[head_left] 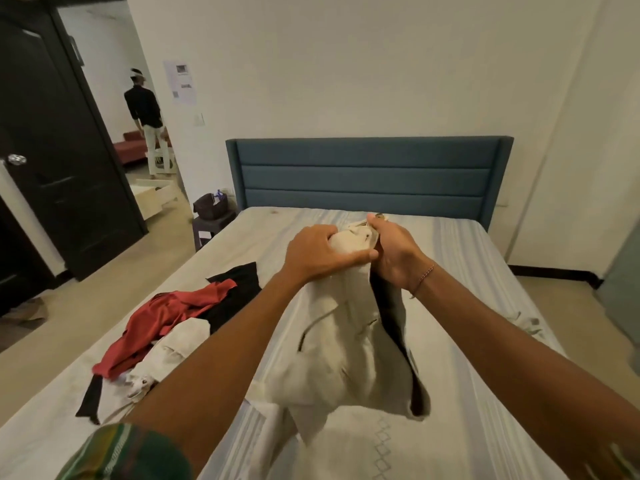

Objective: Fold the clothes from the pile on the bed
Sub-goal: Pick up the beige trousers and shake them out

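Note:
I hold a cream-coloured garment up over the bed. It hangs down from my hands and its lower end reaches the sheet. My left hand grips its bunched top edge from the left. My right hand grips the same edge from the right, close beside the left hand. On the left side of the bed lies the pile: a red garment, a black garment and a cream garment tangled together.
A blue padded headboard stands at the far end against a white wall. A dark stool with a bag sits left of the bed. A black door stands open at the left, and a person stands in the room beyond.

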The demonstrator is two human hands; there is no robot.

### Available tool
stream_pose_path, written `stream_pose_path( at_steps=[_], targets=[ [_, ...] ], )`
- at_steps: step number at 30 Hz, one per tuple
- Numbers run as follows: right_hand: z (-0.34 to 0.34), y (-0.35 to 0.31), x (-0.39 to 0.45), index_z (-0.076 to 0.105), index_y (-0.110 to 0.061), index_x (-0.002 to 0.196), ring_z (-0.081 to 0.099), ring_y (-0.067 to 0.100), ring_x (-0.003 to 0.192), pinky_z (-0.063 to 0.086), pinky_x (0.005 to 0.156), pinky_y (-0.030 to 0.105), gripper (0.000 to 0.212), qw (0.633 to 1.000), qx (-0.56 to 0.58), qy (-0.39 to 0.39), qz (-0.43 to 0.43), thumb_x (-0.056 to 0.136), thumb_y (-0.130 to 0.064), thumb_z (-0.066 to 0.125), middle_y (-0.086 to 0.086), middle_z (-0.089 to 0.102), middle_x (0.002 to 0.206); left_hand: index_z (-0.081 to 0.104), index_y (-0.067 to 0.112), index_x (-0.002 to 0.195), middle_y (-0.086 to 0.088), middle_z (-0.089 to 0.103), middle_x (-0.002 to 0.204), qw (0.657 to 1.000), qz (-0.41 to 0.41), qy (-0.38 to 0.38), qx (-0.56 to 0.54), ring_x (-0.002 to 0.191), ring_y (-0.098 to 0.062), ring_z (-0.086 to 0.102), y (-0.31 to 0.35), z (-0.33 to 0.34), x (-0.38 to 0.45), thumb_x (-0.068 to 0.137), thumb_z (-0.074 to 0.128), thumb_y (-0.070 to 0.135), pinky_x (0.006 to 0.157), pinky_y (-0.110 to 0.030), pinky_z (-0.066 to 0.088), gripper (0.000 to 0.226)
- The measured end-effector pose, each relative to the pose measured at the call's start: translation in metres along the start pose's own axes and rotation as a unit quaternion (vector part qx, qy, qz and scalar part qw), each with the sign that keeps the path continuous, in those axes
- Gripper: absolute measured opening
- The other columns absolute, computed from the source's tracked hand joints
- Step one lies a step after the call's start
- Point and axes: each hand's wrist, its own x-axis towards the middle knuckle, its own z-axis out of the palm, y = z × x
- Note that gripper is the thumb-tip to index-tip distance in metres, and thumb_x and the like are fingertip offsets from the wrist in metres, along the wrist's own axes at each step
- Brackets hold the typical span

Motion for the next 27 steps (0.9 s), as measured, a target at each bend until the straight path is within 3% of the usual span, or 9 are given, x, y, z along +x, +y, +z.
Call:
stream_pose_path(
  at_steps=[5,8,12,14,16,18,20,24,27],
  targets=[
    [-0.003,-0.028,-0.01,0.063,0.004,0.111,0.073,0.024,0.085,0.06,0.074,0.034,0.054,0.998,0.024,-0.044,-0.023,0.11,-0.039,0.029,0.019,0.075,0.099,0.046,0.02,0.098,0.009,0.06,0.081,0.991,0.046,0.087,0.087,0.068,-0.011,0.057,0.019,-0.005,-0.004,0.053,0.063,0.09,0.055,-0.026,0.044,0.084],
    [-0.005,-0.04,-0.013,0.054,0.006,0.128,0.072,0.03,0.106,0.061,0.084,0.036,0.052,0.995,0.053,-0.071,-0.048,0.111,-0.036,0.029,0.022,0.07,0.119,0.054,0.013,0.106,-0.005,0.061,0.097,0.984,0.064,0.15,0.072,0.083,-0.017,0.053,0.027,-0.002,-0.003,0.082,0.073,0.047,0.068,-0.037,0.051,0.047],
    [-0.01,-0.04,-0.018,0.063,-0.007,0.116,0.075,0.021,0.095,0.061,0.086,0.036,0.041,0.985,-0.12,-0.003,-0.124,0.11,-0.037,0.035,0.008,0.078,0.1,0.066,0.006,0.092,-0.008,0.054,0.093,0.983,-0.006,0.182,0.038,0.086,-0.02,0.05,0.039,-0.015,0.007,0.098,0.056,0.019,0.07,-0.026,0.034,0.018],
    [-0.014,-0.035,-0.021,0.068,-0.018,0.103,0.073,0.018,0.093,0.059,0.088,0.032,0.036,0.949,-0.242,0.042,-0.197,0.107,-0.043,0.042,-0.001,0.077,0.095,0.065,0.01,0.083,-0.004,0.055,0.084,0.985,-0.063,0.163,0.015,0.079,-0.02,0.053,0.047,-0.025,0.013,0.1,0.05,0.013,0.066,-0.028,0.033,0.022],
    [-0.024,-0.022,-0.019,0.067,-0.023,0.113,0.067,0.017,0.104,0.055,0.09,0.027,0.039,0.878,-0.38,0.047,-0.287,0.099,-0.056,0.05,-0.006,0.072,0.107,0.059,0.011,0.072,-0.004,0.058,0.076,0.977,-0.13,0.148,-0.085,0.075,-0.022,0.055,0.053,-0.033,0.022,0.098,0.049,0.007,0.06,-0.034,0.04,0.028],
    [-0.035,-0.003,-0.017,0.044,-0.027,0.145,0.057,0.019,0.124,0.048,0.104,0.036,0.08,0.802,-0.506,-0.003,-0.317,0.083,-0.076,0.058,-0.002,0.059,0.136,0.061,0.014,0.071,-0.01,0.064,0.078,0.948,-0.189,0.144,-0.212,0.079,-0.029,0.064,0.058,-0.04,0.035,0.095,0.05,0.002,0.065,-0.042,0.056,0.029],
    [-0.043,0.02,-0.016,0.023,-0.033,0.154,0.051,0.024,0.132,0.038,0.113,0.053,0.109,0.747,-0.597,-0.027,-0.291,0.068,-0.093,0.053,-0.001,0.049,0.149,0.065,0.01,0.084,-0.015,0.066,0.087,0.923,-0.214,0.129,-0.292,0.081,-0.029,0.064,0.064,-0.049,0.046,0.095,0.047,-0.001,0.066,-0.041,0.056,0.023],
    [-0.05,0.04,-0.023,0.06,-0.015,0.121,0.065,0.017,0.098,0.055,0.097,0.045,0.051,0.799,-0.525,-0.072,-0.284,0.09,-0.056,0.063,-0.001,0.068,0.114,0.06,0.008,0.102,-0.01,0.058,0.087,0.937,-0.191,0.069,-0.285,0.077,-0.021,0.058,0.071,-0.062,0.056,0.102,0.042,0.01,0.064,-0.033,0.049,0.018],
    [-0.042,0.036,-0.033,0.059,-0.017,0.116,0.065,0.015,0.094,0.055,0.087,0.022,0.039,0.827,-0.466,-0.082,-0.304,0.091,-0.047,0.064,-0.005,0.066,0.113,0.057,0.012,0.104,-0.008,0.056,0.086,0.953,-0.181,0.066,-0.233,0.073,-0.016,0.057,0.068,-0.063,0.058,0.106,0.039,0.019,0.059,-0.025,0.047,0.019]
  ],
)
